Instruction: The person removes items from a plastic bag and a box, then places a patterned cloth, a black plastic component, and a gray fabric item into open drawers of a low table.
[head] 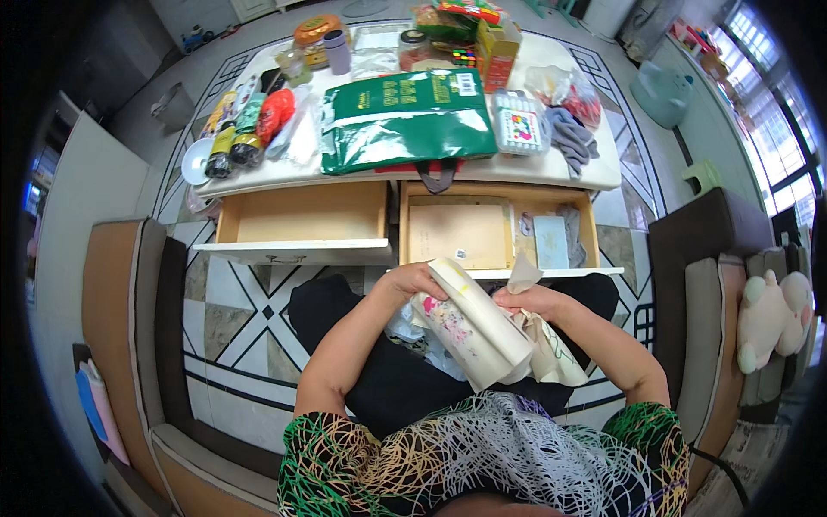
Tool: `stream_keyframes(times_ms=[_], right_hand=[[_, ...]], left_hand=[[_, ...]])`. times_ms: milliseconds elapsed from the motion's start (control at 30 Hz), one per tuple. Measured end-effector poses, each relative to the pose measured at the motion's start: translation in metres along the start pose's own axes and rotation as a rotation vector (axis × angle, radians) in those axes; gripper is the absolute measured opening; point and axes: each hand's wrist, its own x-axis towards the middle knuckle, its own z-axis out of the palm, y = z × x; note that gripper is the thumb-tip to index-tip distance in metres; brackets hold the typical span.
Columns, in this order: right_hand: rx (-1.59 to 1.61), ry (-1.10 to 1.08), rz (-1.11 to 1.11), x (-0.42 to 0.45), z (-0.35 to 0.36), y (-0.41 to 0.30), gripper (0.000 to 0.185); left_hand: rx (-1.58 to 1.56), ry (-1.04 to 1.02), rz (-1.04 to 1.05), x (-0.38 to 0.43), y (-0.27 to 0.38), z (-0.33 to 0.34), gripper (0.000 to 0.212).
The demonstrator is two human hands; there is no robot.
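Note:
Over my lap, my left hand (418, 282) grips the upper end of a rolled cream sheet (478, 323) with pink floral marks; whether it is paper or fabric I cannot tell. A crumpled cream piece (549, 352) with green lines hangs from my right hand (533, 302), beside the roll. A small pale flap (524, 274) sticks up above that hand's fingers. Below the roll, between my legs, lie pale plastic bags (413, 329), partly hidden. Just beyond my hands, the pulled-out right drawer (491, 274) holds a flat tan board (455, 236), a light-blue booklet (550, 242) and grey cloth (572, 236).
The left drawer (303, 216) is pulled out too. On the white table (258, 185) are a green glossy bag (407, 119), a case of markers (520, 123), a grey cloth (572, 139), jars and several bottles. Sofa sections (123, 310) flank me.

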Motion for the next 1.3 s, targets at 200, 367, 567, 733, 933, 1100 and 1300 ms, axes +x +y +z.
stream_keyframes(times_ms=[200, 367, 567, 733, 933, 1100, 1300], right_hand=[[0.145, 0.004, 0.201, 0.002, 0.019, 0.000, 0.046], [0.350, -0.084, 0.183, -0.002, 0.008, 0.005, 0.045], [0.730, -0.103, 0.204, -0.005, 0.000, -0.004, 0.053], [0.760, 0.026, 0.076, -0.008, 0.024, -0.017, 0.055], [0.299, 0.453, -0.117, -0.002, -0.023, -0.018, 0.040], [0.437, 0.589, -0.294, -0.007, -0.121, -0.027, 0.029], [0.409, 0.880, -0.668, 0.000, -0.105, -0.099, 0.022]], left_hand=[[0.030, -0.040, 0.031, 0.005, -0.016, -0.012, 0.053], [-0.011, -0.124, 0.027, 0.013, -0.011, -0.012, 0.045], [0.007, -0.080, 0.089, 0.008, -0.005, -0.006, 0.046], [0.029, -0.060, 0.048, 0.003, -0.001, 0.005, 0.045], [-0.098, -0.040, 0.216, 0.006, -0.016, 0.002, 0.042], [0.118, 0.164, 0.126, 0.015, 0.008, 0.004, 0.041], [-0.015, 0.168, 0.007, 0.002, 0.011, 0.018, 0.064]])
